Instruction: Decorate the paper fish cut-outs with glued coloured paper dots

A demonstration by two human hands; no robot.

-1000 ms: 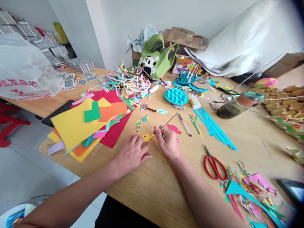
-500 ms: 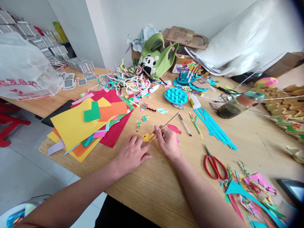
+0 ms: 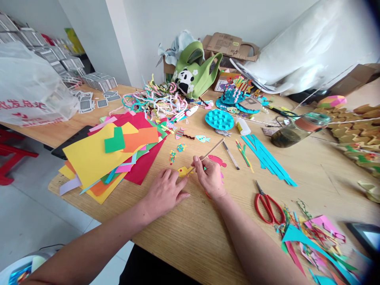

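Observation:
My right hand (image 3: 210, 175) is closed around a thin wooden stick (image 3: 215, 148), whose lower tip meets the tail end of a small yellow paper fish (image 3: 183, 171). My left hand (image 3: 166, 190) lies flat with fingers apart, the fingertips at the fish's near edge. Pressure on the fish cannot be made out. Partly hidden behind my right hand is a pink-red paper fish (image 3: 217, 160). Small piles of coloured paper dots (image 3: 172, 157) lie just beyond the yellow fish. A pen (image 3: 230, 155) rests to the right of the stick.
Stacked coloured paper (image 3: 86, 158) lies at left. Red-handled scissors (image 3: 268, 208), blue paper strips (image 3: 268, 162) and paper scraps (image 3: 320, 245) are on the right. Behind stand a blue decorated disc (image 3: 219, 119), a glue bottle (image 3: 243, 126), a glass jar (image 3: 299, 130) and a green panda bag (image 3: 197, 73).
The stick's lower tip has shifted very slightly at the yellow fish's tail. Both hands stay in nearly the same place.

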